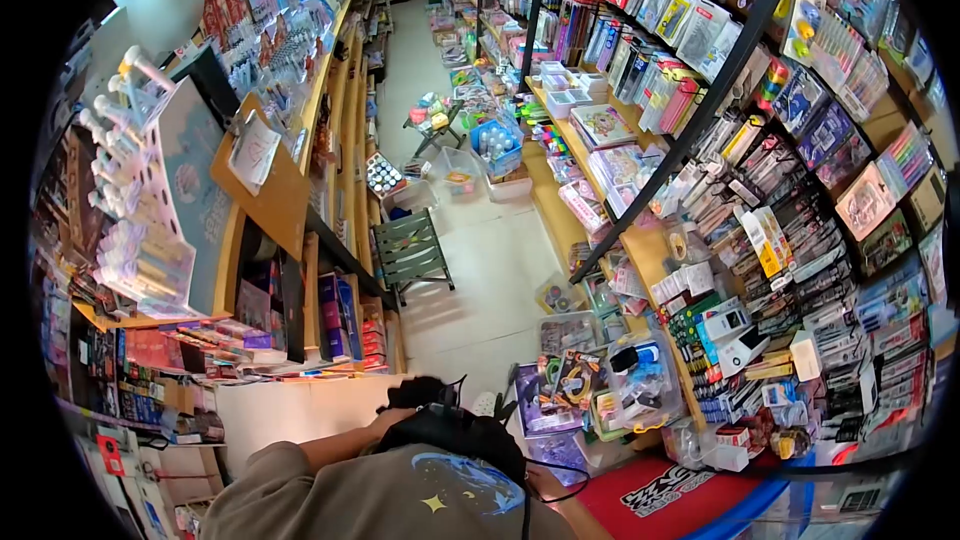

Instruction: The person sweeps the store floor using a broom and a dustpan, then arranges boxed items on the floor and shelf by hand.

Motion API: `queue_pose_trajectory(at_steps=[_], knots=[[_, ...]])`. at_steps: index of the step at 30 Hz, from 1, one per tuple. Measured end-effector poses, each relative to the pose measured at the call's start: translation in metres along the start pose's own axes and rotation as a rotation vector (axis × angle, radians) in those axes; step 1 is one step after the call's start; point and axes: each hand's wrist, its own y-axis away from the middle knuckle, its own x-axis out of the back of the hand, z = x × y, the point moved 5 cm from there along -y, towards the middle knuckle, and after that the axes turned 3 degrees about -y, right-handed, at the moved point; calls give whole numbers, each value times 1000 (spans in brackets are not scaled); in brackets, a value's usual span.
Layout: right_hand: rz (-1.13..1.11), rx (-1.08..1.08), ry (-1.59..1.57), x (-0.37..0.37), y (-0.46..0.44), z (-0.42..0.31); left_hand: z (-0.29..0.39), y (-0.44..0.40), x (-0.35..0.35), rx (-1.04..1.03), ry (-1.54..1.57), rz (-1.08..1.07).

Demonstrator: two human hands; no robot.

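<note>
My left forearm reaches in front of my chest, and a small part of my left hand (pixel 394 419) shows beside a bunched black item (pixel 450 432). The fingers are hidden behind that item, so their hold on it cannot be made out. The black item looks like fabric with a strap or cord, but its kind is unclear. My right forearm (pixel 548 485) shows only partly at my other side; the right hand is out of sight. Between the arms is my grey-brown shirt (pixel 370 495) with a blue and yellow print.
Shelves of packaged pens (pixel 770 280) line the right, with a display stand (pixel 185 195) at left. In the aisle are a folding stool (pixel 410 248), a blue basket (pixel 497 145) and clear bins (pixel 645 385). A red mat (pixel 625 495) lies at lower right.
</note>
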Motion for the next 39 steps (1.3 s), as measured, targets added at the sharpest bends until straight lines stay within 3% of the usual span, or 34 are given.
queue_pose_trajectory(at_steps=[3,5,8,9,12,14,16,18,20,22,24,26,29,34,39], knots=[[123,19,1,6,-4,-36,53,-33,53,92,-134,-53],[151,306,-56,31,-41,-11,87,-58,85,64,-204,-108],[353,310,612,52,-59,-22,104,-94,108,23,-302,-189],[394,145,790,31,-46,-66,103,-107,113,37,-321,-180],[494,629,605,20,-50,-103,106,-146,133,-14,-324,-203],[643,435,280,49,-90,-83,95,-179,142,-31,-226,-280],[632,383,195,54,-116,-102,64,-229,146,-96,-127,-359],[634,349,114,54,-149,-126,27,-282,151,-410,-45,-296],[643,316,29,52,-185,-154,11,-330,173,-218,-56,-540],[670,294,-52,48,-222,-188,-73,-391,161,-382,71,-768],[655,234,-163,39,-241,-208,-67,-403,210,-235,57,-725],[602,186,-310,29,-262,-234,-70,-421,250,-86,-35,-836],[486,83,-551,22,-283,-263,-84,-441,265,19,-123,-841],[270,-100,-852,20,-311,-301,-61,-479,293,68,-141,-878],[92,-237,-913,33,-339,-336,-41,-499,311,76,-142,-897]])
